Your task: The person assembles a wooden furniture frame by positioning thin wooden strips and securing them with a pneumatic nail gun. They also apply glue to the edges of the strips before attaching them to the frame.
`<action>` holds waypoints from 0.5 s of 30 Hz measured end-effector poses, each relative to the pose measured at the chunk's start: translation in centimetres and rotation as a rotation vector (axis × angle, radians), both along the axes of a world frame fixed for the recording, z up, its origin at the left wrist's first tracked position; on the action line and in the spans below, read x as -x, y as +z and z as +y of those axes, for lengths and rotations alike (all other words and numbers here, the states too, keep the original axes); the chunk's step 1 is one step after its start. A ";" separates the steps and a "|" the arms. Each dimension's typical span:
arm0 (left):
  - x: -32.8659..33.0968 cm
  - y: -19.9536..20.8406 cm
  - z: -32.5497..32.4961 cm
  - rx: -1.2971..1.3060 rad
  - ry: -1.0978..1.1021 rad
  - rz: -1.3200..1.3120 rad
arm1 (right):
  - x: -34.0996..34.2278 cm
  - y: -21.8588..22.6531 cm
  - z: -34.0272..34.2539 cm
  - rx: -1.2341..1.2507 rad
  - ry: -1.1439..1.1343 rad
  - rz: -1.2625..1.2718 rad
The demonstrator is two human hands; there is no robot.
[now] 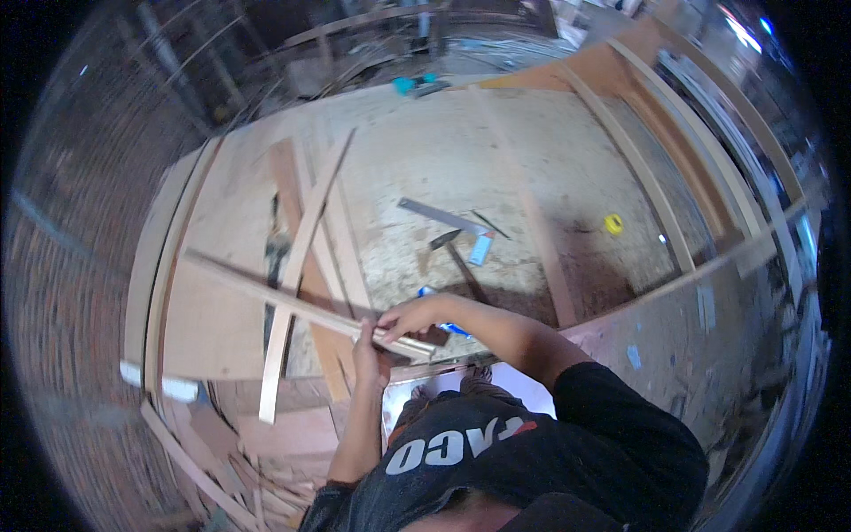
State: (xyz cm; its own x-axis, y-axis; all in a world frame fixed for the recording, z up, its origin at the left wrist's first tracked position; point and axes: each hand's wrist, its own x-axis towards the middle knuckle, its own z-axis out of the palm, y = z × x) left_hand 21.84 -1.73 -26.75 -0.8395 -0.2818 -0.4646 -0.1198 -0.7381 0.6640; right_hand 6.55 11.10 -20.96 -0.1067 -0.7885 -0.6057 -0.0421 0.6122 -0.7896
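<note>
**Left hand and right hand gripping a long wooden strip at the workbench's near edge**

Both hands are working close together, almost touching, around the strip's near end. Left fingers are grasping it from the side, thumb lying uppermost; right fingers are curling over the top just beside them. How firmly either hand is pressing, cannot tell. End shows lengthwise lines; cannot tell whether one piece or two are being held.

The strip is slanting away to the far left above the workbench, passing over a second pale strip, which is sticking out past the near edge. Whether the two are touching, cannot tell. A reddish-brown board is lying underneath.

Beyond the right hand, a hammer is resting with its handle toward the person. A try square with a blue stock is lying just past it, a thin dark rod alongside. A blue object is showing partly from behind the right forearm; kind unclear.

Farther right, a loose pale strip is running across the top, and a yellow tape measure is sitting beyond it. A teal tool is lying at the far edge.
</note>
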 end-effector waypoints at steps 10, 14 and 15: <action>-3.1 2.4 -4.5 0.064 0.367 -0.210 | 1.0 -5.4 -3.2 -0.130 -0.142 0.336; -3.9 2.9 -4.7 0.228 0.606 -0.236 | -2.0 -1.8 -5.4 -0.120 -0.284 0.606; -4.0 2.8 -4.6 0.271 0.623 -0.252 | -2.4 -1.2 -5.7 -0.128 -0.325 0.586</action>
State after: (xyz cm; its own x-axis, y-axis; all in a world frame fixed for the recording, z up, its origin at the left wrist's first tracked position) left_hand 25.87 -6.32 -23.96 -0.3623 -0.8055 -0.4690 0.0959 -0.5327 0.8409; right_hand 8.94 5.43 -22.21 -0.6646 -0.5869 -0.4624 -0.2390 0.7533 -0.6127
